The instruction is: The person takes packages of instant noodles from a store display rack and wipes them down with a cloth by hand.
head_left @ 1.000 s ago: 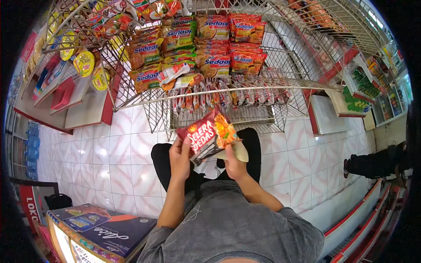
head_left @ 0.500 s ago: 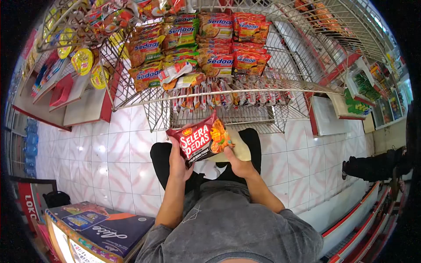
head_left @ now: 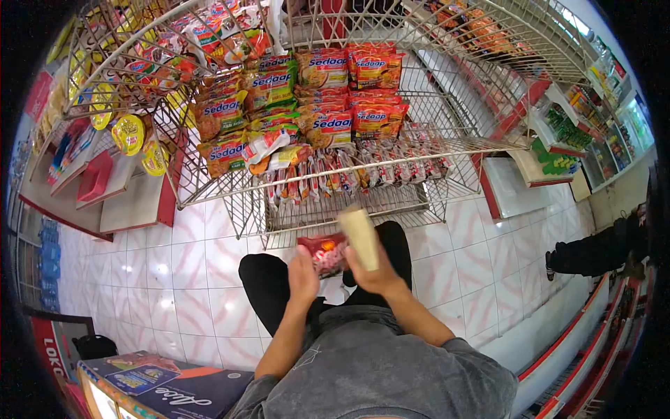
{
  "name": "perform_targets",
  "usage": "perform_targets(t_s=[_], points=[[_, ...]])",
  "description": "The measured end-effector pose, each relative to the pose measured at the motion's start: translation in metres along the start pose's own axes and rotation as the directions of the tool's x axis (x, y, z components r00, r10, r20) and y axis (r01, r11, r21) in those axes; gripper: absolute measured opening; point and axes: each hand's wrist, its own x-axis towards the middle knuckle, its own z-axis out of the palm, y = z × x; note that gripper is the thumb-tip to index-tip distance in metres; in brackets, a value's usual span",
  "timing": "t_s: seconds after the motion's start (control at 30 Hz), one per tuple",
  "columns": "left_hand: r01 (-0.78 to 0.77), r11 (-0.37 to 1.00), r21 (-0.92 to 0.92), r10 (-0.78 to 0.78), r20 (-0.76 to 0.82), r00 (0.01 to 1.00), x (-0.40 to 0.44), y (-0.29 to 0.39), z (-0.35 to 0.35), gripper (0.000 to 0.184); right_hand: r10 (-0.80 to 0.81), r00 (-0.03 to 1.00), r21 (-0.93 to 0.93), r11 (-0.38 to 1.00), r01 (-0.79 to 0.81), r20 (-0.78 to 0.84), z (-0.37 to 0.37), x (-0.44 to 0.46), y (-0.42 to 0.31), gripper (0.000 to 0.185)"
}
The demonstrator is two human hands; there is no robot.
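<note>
My left hand (head_left: 303,274) grips a dark red packet of instant noodles (head_left: 325,253) by its left side, above my lap. My right hand (head_left: 375,275), blurred by motion, is closed on a pale yellow folded cloth (head_left: 359,234) held beside the packet's right end. Beyond my knees stands a wire rack (head_left: 335,222). On it sit stacked Sedaap noodle packets (head_left: 328,128) and, in front of them, a row of small packets (head_left: 349,167) on edge. A loose white and orange packet (head_left: 269,146) lies across the front.
Yellow noodle cups (head_left: 128,135) hang at the left of the rack. Low shelves (head_left: 132,209) stand on the left and a drinks fridge (head_left: 634,133) at the far right. An Aice freezer box (head_left: 174,387) is near my left elbow. A person's dark-clothed legs (head_left: 590,258) show at right.
The packet has turned and dropped lower between my hands. My right hand has raised the cloth from beneath the packet to its right side. The view has shifted slightly.
</note>
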Motion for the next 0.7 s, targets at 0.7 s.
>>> perform_targets(t_s=[0.7], points=[[0.066,0.800,-0.596,-0.102,-0.026,0.994,0.006,-0.030,0.022,0.047,-0.239,0.960,-0.314,0.909,0.274,0.146,0.019,-0.001,0.032,0.044]])
